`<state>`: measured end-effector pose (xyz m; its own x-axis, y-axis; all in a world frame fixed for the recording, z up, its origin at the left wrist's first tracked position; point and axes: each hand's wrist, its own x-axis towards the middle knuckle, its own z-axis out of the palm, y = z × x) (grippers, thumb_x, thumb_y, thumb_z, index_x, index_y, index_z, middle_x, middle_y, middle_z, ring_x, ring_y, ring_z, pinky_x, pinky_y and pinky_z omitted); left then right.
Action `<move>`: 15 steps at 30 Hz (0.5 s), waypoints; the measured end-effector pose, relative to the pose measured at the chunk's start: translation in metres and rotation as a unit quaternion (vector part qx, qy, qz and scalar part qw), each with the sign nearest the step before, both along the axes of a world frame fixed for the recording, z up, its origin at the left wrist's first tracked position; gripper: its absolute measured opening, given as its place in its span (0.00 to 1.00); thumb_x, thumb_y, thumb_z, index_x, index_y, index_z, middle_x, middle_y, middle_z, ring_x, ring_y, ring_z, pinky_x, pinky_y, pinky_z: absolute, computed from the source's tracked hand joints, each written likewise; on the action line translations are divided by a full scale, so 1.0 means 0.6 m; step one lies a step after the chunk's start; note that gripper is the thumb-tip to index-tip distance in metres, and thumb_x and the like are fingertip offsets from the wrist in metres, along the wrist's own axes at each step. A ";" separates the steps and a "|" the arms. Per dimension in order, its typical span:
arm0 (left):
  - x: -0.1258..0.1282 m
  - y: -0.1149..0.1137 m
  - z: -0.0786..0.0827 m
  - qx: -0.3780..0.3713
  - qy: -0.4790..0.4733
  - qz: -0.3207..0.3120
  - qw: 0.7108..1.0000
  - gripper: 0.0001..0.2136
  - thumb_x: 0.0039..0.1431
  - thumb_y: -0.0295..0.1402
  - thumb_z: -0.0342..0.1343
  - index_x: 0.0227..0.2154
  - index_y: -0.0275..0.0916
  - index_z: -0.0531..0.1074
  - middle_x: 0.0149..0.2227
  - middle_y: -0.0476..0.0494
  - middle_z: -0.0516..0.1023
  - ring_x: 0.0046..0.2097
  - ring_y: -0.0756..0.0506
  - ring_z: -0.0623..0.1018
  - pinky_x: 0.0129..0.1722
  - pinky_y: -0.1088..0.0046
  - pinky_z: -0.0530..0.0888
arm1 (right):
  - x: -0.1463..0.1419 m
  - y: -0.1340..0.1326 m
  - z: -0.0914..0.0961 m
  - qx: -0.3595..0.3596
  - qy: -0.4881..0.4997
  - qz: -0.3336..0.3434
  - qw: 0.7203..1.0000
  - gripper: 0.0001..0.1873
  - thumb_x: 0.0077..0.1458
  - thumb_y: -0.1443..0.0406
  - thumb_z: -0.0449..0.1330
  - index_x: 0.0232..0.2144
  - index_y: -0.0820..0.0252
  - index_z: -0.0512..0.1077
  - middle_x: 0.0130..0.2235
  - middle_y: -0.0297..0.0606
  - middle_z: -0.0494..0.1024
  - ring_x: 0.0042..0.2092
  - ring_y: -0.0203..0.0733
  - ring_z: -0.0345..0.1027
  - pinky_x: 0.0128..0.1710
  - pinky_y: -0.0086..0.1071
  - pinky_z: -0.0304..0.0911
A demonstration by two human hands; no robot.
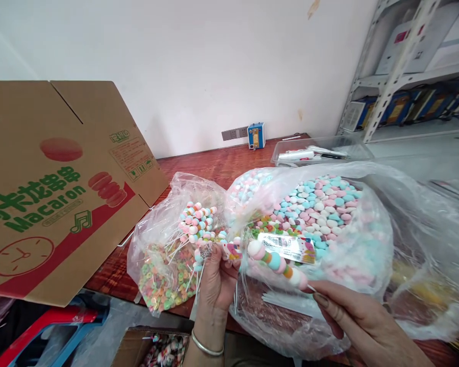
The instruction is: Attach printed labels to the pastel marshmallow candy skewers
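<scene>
My right hand (352,311) pinches the thin stick of a candy skewer (277,263). Pink, white and blue marshmallows alternate on it with orange and green gummy rings. My left hand (219,278), fingers closed, grips a printed plastic wrapper (231,250) with coloured shapes. A silver printed wrapper (286,246) lies just behind the skewer, over the sweets; whether it joins the one in my left hand I cannot tell. Beyond the left hand, several finished skewers (197,221) rest on a clear bag of gummy rings (162,278).
A large clear bag (375,219) of pastel marshmallows (329,204) spreads over the wooden table (210,163). White sticks (286,303) lie in front. A cardboard box (76,122) stands left, another box (132,346) of candies below. Behind are a plastic tray (361,150) and blue device (256,135).
</scene>
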<state>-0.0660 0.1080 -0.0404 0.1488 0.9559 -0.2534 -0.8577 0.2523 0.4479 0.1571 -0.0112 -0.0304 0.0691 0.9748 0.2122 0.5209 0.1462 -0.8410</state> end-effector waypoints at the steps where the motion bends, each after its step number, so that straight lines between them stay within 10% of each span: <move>1: 0.003 -0.001 0.000 0.000 0.002 -0.004 1.000 0.12 0.44 0.33 0.71 0.28 0.37 0.73 0.27 0.54 0.74 0.22 0.57 0.68 0.25 0.78 0.71 | 0.002 -0.001 -0.001 0.005 -0.002 0.000 1.000 0.17 0.59 0.54 0.55 0.40 0.53 0.81 0.23 0.35 0.79 0.23 0.40 0.72 0.22 0.26 0.68; 15: 0.013 0.000 -0.015 -0.044 -0.001 -0.021 0.999 0.13 0.41 0.32 0.73 0.31 0.38 0.77 0.27 0.54 0.76 0.20 0.58 0.67 0.24 0.77 0.72 | 0.023 -0.015 -0.022 0.005 -0.021 -0.012 1.000 0.17 0.58 0.53 0.57 0.41 0.50 0.81 0.40 0.41 0.84 0.38 0.49 0.80 0.38 0.30 0.75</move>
<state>-0.0585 0.1078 -0.0496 0.1895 0.9229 -0.3352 -0.8463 0.3267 0.4208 0.1709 -0.0204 -0.0437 0.0831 0.9708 0.2252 0.5593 0.1416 -0.8168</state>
